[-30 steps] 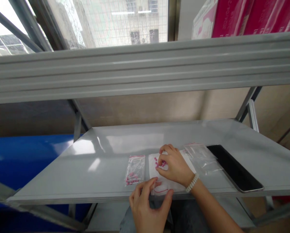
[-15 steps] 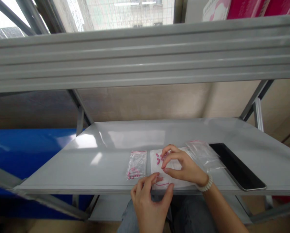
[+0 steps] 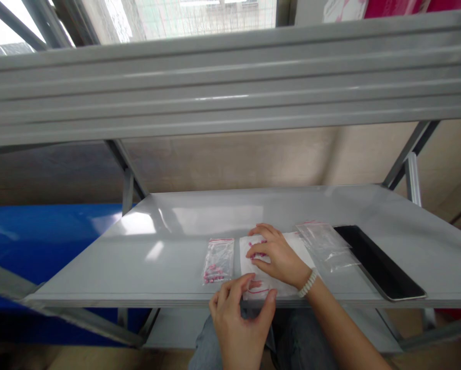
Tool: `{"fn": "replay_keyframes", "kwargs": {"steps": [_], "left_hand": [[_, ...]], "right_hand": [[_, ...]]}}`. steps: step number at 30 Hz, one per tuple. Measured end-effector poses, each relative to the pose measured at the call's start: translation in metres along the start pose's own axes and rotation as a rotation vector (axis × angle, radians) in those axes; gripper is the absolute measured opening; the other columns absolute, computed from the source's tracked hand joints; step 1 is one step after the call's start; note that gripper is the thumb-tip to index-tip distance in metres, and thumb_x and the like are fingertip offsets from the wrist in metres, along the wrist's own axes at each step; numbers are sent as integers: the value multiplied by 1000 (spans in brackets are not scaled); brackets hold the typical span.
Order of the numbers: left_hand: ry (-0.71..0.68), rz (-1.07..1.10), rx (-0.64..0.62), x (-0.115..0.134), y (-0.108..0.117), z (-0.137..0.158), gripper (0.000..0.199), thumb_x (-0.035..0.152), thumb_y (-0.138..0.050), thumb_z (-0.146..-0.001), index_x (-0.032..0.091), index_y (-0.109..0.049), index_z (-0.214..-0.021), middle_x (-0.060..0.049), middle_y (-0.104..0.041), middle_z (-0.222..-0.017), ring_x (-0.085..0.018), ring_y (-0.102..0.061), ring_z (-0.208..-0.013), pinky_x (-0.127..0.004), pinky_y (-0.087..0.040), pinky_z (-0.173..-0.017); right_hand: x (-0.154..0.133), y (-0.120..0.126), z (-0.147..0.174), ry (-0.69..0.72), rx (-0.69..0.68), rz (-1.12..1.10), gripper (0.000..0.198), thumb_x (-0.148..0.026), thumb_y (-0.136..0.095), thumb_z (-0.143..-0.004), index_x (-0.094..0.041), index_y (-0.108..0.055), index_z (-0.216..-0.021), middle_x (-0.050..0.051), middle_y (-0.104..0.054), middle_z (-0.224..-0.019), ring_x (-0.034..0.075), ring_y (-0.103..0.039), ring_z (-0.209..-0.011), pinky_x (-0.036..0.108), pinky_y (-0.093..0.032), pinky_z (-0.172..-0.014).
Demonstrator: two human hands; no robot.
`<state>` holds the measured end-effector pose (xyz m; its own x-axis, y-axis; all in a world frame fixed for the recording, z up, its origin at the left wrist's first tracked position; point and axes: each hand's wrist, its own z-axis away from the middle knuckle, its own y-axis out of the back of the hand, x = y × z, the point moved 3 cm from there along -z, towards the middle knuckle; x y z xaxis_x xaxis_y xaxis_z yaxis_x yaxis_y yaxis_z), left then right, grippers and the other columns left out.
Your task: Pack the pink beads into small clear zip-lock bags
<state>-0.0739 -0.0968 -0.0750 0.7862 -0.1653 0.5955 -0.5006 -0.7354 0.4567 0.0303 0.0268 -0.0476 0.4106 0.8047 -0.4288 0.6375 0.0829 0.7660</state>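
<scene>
My left hand (image 3: 241, 317) is at the shelf's front edge, thumb and index finger apart around a small clear zip bag (image 3: 258, 292) with a red seal line. Its fingers grip the bag, though the exact hold is partly hidden. Over a white sheet (image 3: 297, 245) my right hand (image 3: 277, 256) reaches down, its fingers spread above a loose group of small pink beads (image 3: 258, 253). Those fingers hide part of the group, and nothing shows in their grasp. Just left of the sheet lies another zip bag (image 3: 219, 258), with several pink beads along its bottom.
Clear zip bags (image 3: 323, 241) overlap to the right of the sheet, partly against a black tablet or large phone (image 3: 382, 264). All lie on a grey shelf (image 3: 157, 277). A thick grey beam (image 3: 222, 87) crosses above, and slanted metal supports (image 3: 412, 174) stand at the sides.
My right hand has moved left and slightly away from me over the beads; its pinched thumb and index finger have spread. My left hand has stayed in place.
</scene>
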Motion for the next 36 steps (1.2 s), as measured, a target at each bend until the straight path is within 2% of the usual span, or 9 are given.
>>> {"fn": "replay_keyframes", "kwargs": {"steps": [4, 7, 10, 13, 17, 20, 23, 27, 36], "left_hand": [[16, 9, -6, -2, -1, 2, 28, 41, -77, -75, 23, -68, -95, -2, -74, -83, -26, -69, -75, -40, -45, -76], [21, 4, -10, -3, -1, 2, 28, 41, -77, -75, 24, -69, -96, -2, -75, -84, -26, -68, -76, -40, -44, -75], [14, 9, -9, -2, -1, 2, 28, 41, -76, -76, 24, -68, -96, -1, -75, -82, -26, -69, -75, -40, -44, -75], [12, 15, -2, -1, -1, 2, 28, 44, -74, -78, 24, -68, -96, -1, -75, -81, -26, -69, -74, -39, -45, -73], [26, 7, 14, 0, 1, 1, 29, 50, -71, -80, 23, -69, -92, -3, -75, -82, -26, -69, -74, -39, -45, -71], [19, 13, 7, 1, 1, 0, 29, 50, -69, -82, 24, -69, -94, -2, -75, -81, -25, -69, -72, -39, -45, -71], [20, 15, 7, 1, 0, -1, 29, 50, -70, -81, 24, -69, -94, -2, -76, -81, -25, -69, -72, -39, -45, -72], [28, 16, -4, 0, 0, 0, 28, 47, -72, -79, 24, -69, -95, -1, -76, -81, -25, -69, -72, -39, -45, -73], [30, 31, -5, 0, 0, 0, 26, 43, -75, -77, 24, -68, -95, 0, -76, -81, -25, -69, -73, -39, -43, -73]], "right_hand": [[-2, -6, -3, -7, -29, 32, 15, -6, -74, -80, -21, -77, -80, 11, -64, -121, 33, -45, -130, 53, -38, -107], [-1, -5, -4, -14, 4, -37, 15, -6, -75, -80, -21, -77, -78, 10, -65, -119, 32, -46, -129, 53, -37, -109], [-1, 6, -2, -40, 33, -276, 10, -11, -75, -82, -21, -77, -80, 10, -63, -121, 28, -52, -125, 47, -42, -106], [-6, 19, 4, 8, -34, -537, 2, -22, -76, -85, -22, -78, -84, 8, -62, -123, 25, -55, -124, 41, -44, -105], [-13, 26, 7, 92, -123, -671, 7, -29, -75, -86, -24, -79, -90, 7, -63, -125, 24, -57, -123, 40, -43, -106], [-5, 22, 6, -6, 8, -545, 10, -21, -69, -89, -24, -78, -94, 9, -64, -123, 24, -58, -120, 42, -46, -103], [4, 14, 6, -70, 131, -216, 19, -9, -70, -83, -24, -77, -92, 10, -61, -127, 31, -47, -131, 53, -39, -109], [6, 2, 4, -31, 63, -17, 24, -3, -69, -80, -24, -77, -89, 10, -58, -133, 34, -37, -139, 60, -33, -112], [1, -1, -4, -56, 1, 84, 24, 1, -69, -81, -21, -77, -78, 10, -64, -126, 35, -43, -134, 60, -35, -110]]}}
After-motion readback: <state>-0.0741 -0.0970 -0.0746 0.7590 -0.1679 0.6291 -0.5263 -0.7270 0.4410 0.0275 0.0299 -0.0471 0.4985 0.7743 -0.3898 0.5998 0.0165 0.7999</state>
